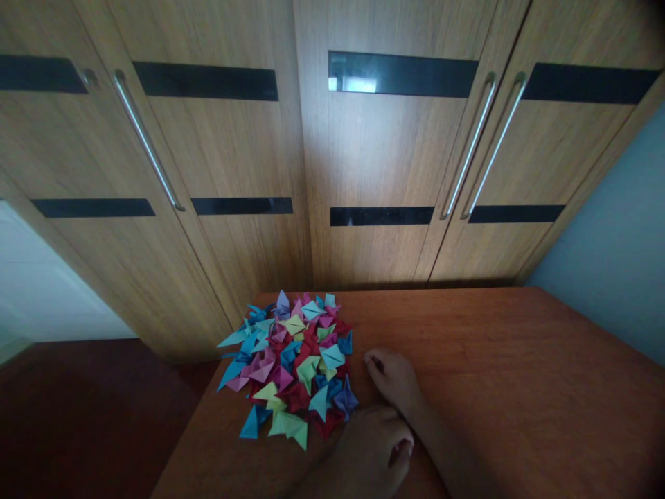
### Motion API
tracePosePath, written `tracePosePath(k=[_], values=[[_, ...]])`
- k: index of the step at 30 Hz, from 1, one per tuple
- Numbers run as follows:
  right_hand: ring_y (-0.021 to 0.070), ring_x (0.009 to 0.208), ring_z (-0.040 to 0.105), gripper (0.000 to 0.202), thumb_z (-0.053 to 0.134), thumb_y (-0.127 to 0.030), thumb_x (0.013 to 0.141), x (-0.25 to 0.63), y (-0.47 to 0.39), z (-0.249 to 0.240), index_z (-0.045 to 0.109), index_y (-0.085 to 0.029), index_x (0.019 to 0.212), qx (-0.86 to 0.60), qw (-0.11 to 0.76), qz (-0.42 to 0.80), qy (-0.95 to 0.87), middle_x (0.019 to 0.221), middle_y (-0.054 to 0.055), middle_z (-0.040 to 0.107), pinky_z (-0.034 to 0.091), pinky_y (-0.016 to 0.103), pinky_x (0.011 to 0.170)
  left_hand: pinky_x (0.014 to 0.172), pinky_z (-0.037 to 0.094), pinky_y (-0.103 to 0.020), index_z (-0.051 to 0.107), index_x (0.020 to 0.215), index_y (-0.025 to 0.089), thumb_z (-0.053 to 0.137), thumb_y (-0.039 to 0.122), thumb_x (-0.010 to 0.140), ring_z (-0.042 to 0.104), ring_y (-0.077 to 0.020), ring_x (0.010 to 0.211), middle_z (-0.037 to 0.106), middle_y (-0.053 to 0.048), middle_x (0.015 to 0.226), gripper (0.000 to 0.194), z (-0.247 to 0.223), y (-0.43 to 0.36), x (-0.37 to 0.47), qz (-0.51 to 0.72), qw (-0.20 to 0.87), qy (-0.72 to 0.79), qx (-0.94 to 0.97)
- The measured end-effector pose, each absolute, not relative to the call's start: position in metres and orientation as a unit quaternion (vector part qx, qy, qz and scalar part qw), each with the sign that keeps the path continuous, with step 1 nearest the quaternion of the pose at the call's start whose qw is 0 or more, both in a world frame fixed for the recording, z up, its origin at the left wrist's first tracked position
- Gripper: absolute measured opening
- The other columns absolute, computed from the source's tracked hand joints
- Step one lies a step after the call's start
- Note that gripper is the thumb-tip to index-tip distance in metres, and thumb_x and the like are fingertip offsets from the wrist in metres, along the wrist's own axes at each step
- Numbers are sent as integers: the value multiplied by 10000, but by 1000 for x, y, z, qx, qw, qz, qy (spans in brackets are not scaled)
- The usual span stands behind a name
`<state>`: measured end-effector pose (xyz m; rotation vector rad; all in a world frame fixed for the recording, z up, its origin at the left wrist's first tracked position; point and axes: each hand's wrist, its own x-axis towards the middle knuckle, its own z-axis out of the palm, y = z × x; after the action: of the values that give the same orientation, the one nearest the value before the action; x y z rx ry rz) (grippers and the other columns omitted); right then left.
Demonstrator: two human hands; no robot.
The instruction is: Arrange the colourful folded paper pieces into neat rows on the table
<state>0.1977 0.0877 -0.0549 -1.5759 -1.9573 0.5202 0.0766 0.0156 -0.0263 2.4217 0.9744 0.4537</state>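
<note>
A pile of folded paper pieces (296,360) in blue, pink, red, yellow, green and purple lies on the left part of the brown table (483,360). My left hand (374,443) rests at the pile's lower right edge, fingers curled in, with nothing visible in it. Just beyond it, to the right of the pile, my right hand (393,378) lies on the table, also curled closed and with no object showing. The two hands are close together, the right forearm passing beside the left hand.
Wooden wardrobe doors (364,152) with metal handles (148,142) and dark strips stand behind the table. A pale wall (613,229) is on the right. Dark floor (93,416) shows beyond the table's left edge.
</note>
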Motion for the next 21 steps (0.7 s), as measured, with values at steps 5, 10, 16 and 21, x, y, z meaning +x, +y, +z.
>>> tracePosePath(k=[5, 10, 16, 21], values=[[154, 777, 608, 230, 427, -234, 828, 198, 89, -57, 655, -231, 807, -585, 301, 189, -729, 820, 16, 683, 407, 234, 714, 634, 379, -214, 566, 745, 198, 551, 165, 800, 548, -106, 718, 602, 32, 768, 66, -30, 14, 77, 169, 218, 351, 895], [160, 757, 606, 241, 420, -244, 831, 200, 89, -57, 657, -214, 800, -577, 322, 204, -723, 807, 28, 680, 414, 235, 705, 671, 419, -268, 572, 826, 199, 565, 203, 794, 552, -163, 769, 611, -2, 828, 33, -24, 9, 76, 120, 125, 314, 933], [158, 741, 602, 240, 417, -225, 831, 200, 87, -55, 655, -206, 817, -578, 348, 217, -706, 799, 25, 676, 415, 236, 697, 833, 439, -334, 552, 1062, 236, 494, 38, 739, 528, -205, 957, 569, -22, 1126, 383, 13, 7, 36, 161, 88, 405, 896], [161, 758, 605, 246, 418, -234, 843, 198, 86, -54, 660, -208, 808, -588, 330, 195, -712, 803, 27, 679, 401, 235, 698, 934, 392, -413, 550, 1111, 301, 462, 29, 765, 468, -240, 1096, 503, -19, 1231, 449, 26, 9, -12, 170, 32, 437, 883]])
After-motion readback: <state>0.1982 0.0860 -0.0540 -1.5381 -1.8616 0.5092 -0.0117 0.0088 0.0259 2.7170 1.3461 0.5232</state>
